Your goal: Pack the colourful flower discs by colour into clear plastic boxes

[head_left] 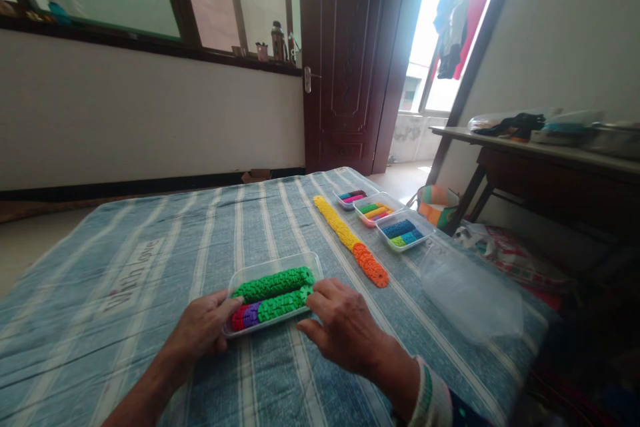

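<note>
A clear plastic tray lies on the striped blue cloth in front of me. It holds two rows of green toothed discs, with a few purple and red ones at the near left end. My left hand grips the tray's left end, thumb on the rim. My right hand holds the tray's right end, fingers curled against the green discs.
A long line of yellow and orange discs lies on the cloth further right. Three small trays of coloured discs sit beyond it. A clear plastic bag lies at the right edge. A dark table stands to the right.
</note>
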The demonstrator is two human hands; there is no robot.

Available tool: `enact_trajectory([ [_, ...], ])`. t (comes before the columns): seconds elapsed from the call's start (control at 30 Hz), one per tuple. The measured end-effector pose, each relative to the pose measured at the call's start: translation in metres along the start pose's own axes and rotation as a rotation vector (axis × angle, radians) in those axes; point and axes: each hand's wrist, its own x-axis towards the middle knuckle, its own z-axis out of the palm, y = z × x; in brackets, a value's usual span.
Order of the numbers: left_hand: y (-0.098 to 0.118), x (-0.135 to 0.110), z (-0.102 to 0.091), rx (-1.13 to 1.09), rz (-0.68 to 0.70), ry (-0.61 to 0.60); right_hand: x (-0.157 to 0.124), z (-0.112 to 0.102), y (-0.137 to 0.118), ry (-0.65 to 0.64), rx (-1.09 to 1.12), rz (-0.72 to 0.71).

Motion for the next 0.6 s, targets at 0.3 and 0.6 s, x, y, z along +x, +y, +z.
enact_trajectory([
  [0.3,0.002,-0.002,0.000,0.003,0.030,-0.103,-0.053,-0.052,0.053,0.185,-0.380,0.324],
  [0.6,0.011,-0.012,0.006,0.008,0.053,0.003,-0.063,-0.045,0.070,0.127,-0.371,0.392],
])
